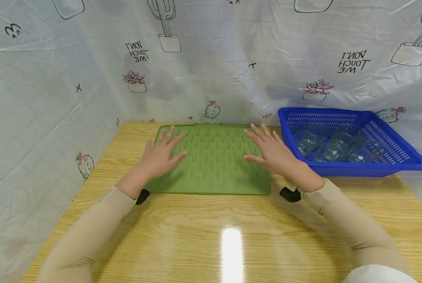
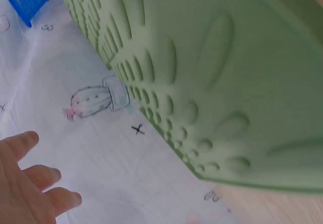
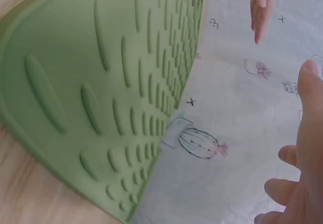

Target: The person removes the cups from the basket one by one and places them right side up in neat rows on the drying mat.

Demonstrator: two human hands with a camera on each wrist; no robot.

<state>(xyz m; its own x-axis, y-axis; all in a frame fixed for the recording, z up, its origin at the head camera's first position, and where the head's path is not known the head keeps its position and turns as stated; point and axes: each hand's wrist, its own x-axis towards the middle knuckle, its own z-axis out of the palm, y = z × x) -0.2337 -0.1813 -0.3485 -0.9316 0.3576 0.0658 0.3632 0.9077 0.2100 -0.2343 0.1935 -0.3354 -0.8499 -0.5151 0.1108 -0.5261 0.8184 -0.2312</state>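
The left forearm (image 1: 87, 232) and right forearm (image 1: 356, 224), sleeved in beige, reach forward and angle inward. The left hand (image 1: 157, 157) and right hand (image 1: 276, 153) are raised well apart at nearly the same level, backs to the head view, fingers (image 1: 177, 139) extended and spread, thumbs (image 1: 179, 157) pointing inward toward each other.

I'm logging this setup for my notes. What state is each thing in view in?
Left hand: fingers spread, holding nothing
Right hand: fingers spread, holding nothing
Green mat: flat on the table, ridged face up
Blue basket: upright, holding glassware
Glassware: inside the basket, exact tilt unclear
Patterned sheet: hanging, wrinkled
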